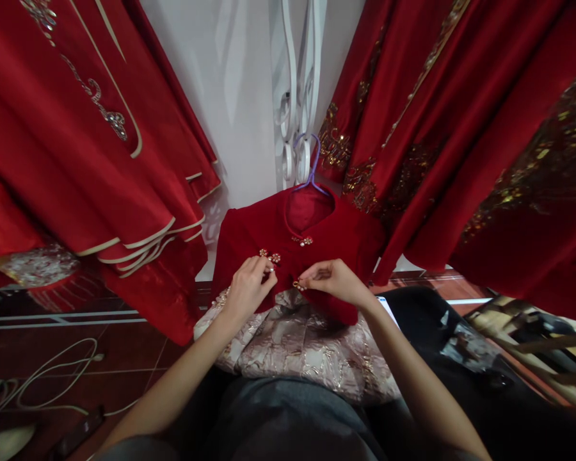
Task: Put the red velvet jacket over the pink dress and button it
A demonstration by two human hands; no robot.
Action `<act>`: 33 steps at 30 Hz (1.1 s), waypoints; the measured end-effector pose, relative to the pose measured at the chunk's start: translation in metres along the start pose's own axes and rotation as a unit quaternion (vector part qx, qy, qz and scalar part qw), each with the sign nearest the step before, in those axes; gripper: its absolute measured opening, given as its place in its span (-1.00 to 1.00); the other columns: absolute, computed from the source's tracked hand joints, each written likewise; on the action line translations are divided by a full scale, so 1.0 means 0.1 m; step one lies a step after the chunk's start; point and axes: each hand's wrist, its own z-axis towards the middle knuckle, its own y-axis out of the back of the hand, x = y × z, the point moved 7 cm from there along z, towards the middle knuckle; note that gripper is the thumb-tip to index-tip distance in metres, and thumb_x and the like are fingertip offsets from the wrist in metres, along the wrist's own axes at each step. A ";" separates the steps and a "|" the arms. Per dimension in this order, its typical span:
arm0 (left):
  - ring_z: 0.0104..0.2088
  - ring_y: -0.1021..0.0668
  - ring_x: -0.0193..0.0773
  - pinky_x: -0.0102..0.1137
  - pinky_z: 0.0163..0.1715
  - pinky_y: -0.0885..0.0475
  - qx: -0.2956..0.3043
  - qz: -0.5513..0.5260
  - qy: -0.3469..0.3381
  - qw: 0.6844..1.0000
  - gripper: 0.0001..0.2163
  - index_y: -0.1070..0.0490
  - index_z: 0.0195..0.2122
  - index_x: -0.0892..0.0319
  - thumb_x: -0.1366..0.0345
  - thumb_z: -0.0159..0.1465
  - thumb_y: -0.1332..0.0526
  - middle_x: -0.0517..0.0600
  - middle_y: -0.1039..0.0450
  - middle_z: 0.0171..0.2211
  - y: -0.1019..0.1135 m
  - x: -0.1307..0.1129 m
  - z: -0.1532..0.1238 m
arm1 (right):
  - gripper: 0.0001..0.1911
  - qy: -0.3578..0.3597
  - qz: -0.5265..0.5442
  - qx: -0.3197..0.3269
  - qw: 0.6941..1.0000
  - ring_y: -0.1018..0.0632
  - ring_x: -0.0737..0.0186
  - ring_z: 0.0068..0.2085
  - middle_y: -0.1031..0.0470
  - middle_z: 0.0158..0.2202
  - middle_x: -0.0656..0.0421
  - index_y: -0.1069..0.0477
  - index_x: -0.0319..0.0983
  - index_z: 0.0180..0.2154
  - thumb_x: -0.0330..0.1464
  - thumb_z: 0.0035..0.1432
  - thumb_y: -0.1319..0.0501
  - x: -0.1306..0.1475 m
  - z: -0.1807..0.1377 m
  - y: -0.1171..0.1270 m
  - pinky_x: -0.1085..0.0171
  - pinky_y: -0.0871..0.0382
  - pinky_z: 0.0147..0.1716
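A small red velvet jacket (336,237) hangs on a purple hanger (312,173) in front of me, over a pale gold brocade skirt (307,349). My left hand (247,288) pinches the jacket's front edge beside a beaded clasp (269,257). My right hand (333,280) pinches the other front edge, with a small gold clasp (298,285) at its fingertips. A third clasp (303,241) sits shut at the collar. Both hands are closed on the fabric, close together at the middle of the jacket front.
Long red embroidered gowns hang at the left (77,147) and right (461,141). A white scrolled metal rack (297,96) stands against the white wall behind. White cables (52,378) lie on the dark red tiled floor at the lower left. Dark items (461,346) sit at the right.
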 end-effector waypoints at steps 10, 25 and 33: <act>-0.42 -0.59 -0.31 -0.44 -0.35 -0.52 0.108 -0.161 0.110 0.975 -0.94 -0.44 -0.36 0.18 0.42 0.12 -0.24 -0.04 -0.55 -0.42 -0.37 0.16 -0.08 | -0.71 0.047 -0.028 -0.079 0.995 -0.61 0.25 -0.34 -0.61 -0.37 0.12 -0.53 -0.27 -0.28 -0.20 0.03 -0.32 -0.14 0.11 -0.25 0.30 -0.49 -0.29; -0.40 -0.62 -0.27 -0.37 -0.29 -0.56 0.113 -0.283 0.179 0.935 -0.90 -0.49 -0.38 0.24 0.40 0.04 -0.29 0.02 -0.58 -0.44 -0.51 0.31 -0.11 | -0.82 0.085 -0.096 -0.098 0.987 -0.56 0.32 -0.37 -0.55 -0.39 0.17 -0.52 -0.24 -0.26 -0.30 0.12 -0.24 -0.05 0.08 -0.28 0.37 -0.43 -0.38; -0.42 -0.62 -0.27 -0.38 -0.31 -0.55 0.122 -0.291 0.165 0.934 -0.92 -0.50 -0.42 0.23 0.44 0.03 -0.26 0.00 -0.58 -0.48 -0.57 0.37 -0.12 | -0.83 0.079 -0.097 -0.090 0.988 -0.57 0.31 -0.34 -0.56 -0.36 0.17 -0.50 -0.22 -0.25 -0.30 0.14 -0.23 -0.11 0.09 -0.31 0.37 -0.43 -0.38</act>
